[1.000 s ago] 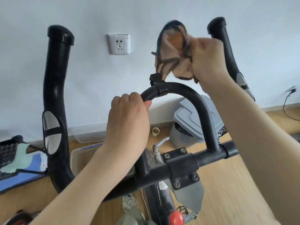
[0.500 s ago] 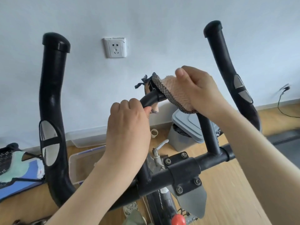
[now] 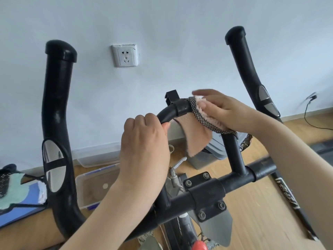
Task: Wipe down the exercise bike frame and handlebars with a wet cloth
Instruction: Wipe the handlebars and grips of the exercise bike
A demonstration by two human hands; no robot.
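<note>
1. nearest the camera, below the centre loop bar (image 3: 232, 152), a red knob (image 3: 199, 245) shows at the bottom edge, with a grey metal plate (image 3: 218, 230) just above and beside it.
2. the black clamp block (image 3: 207, 193) with its bolts wraps the crossbar (image 3: 259, 173), which meets the foot of the centre loop bar.
3. the left hand (image 3: 144, 150) has its grip clenched around the left side of the centre loop bar, fingers curled over the top of the tube.
4. the right hand (image 3: 227, 110) presses the cloth (image 3: 198, 130) onto the top right bend of the centre loop bar; its grip lies flat on the cloth with the fingers spread, blurred at the tips, so i cannot tell whether it clasps the tube.
5. the cloth is draped over the centre loop bar, its checked hem crossing the tube and a pinkish flap hanging inside the loop.
6. a small black bracket (image 3: 171, 97) stands on the crest of the centre loop bar, just left of the cloth.
7. the left handlebar horn (image 3: 57, 112) rises well left of the centre loop bar, the right handlebar horn (image 3: 246, 69) to its right.
8. beyond the centre loop bar, on the floor (image 3: 252, 204), sit a clear plastic box (image 3: 91, 188) and a grey bin (image 3: 214, 154).
9. a wall socket (image 3: 124, 55) is on the wall above and left of the centre loop bar.
</note>
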